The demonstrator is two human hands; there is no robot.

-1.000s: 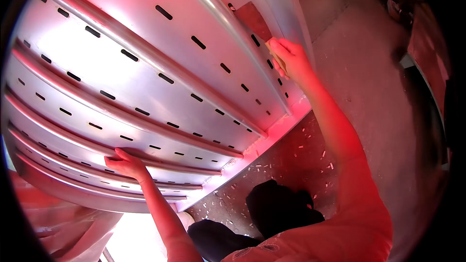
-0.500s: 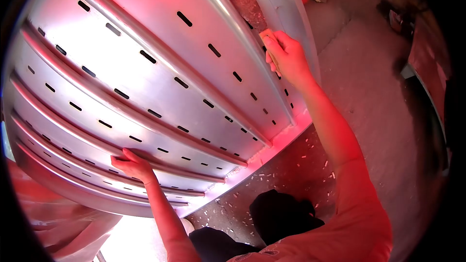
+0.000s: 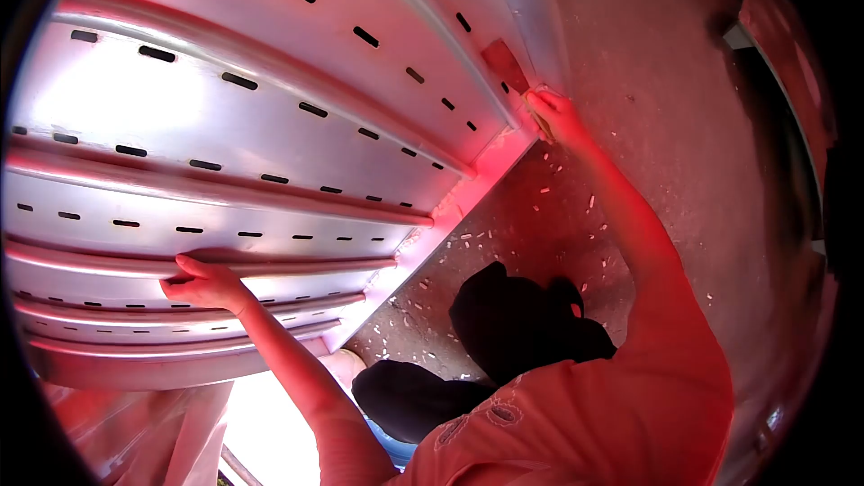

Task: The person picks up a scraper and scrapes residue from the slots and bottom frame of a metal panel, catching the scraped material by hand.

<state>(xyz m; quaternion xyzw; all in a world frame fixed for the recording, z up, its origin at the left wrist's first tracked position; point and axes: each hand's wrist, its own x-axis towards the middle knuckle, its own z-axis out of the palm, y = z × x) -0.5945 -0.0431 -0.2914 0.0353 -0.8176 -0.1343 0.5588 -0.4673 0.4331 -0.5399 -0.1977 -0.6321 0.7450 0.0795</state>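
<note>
A large metal panel (image 3: 297, 153) with rounded ribs and rows of slots fills the left and middle of the view. My right hand (image 3: 560, 117) grips the handle of a scraper (image 3: 506, 66) near the panel's right corner. Its wide, reddish-looking blade lies against the strip beside the outermost rib. Lower on the panel, my left hand (image 3: 209, 286) holds one of the ribs, thumb above it and fingers bent below; the fingertips are partly hidden. Crumbly residue (image 3: 447, 204) lines the panel's near edge where the ribs end.
Small pale bits (image 3: 466, 236) are scattered over the dark floor (image 3: 648, 153) under the near edge. My dark-clad knees (image 3: 513, 315) are close below the panel. Clear plastic sheeting (image 3: 144, 427) hangs at lower left. A sheet-like object (image 3: 783, 63) stands at the far right.
My right hand has drawn the scraper down along the panel's right side to the near corner. My left hand stays on a rib, while the whole view has shifted.
</note>
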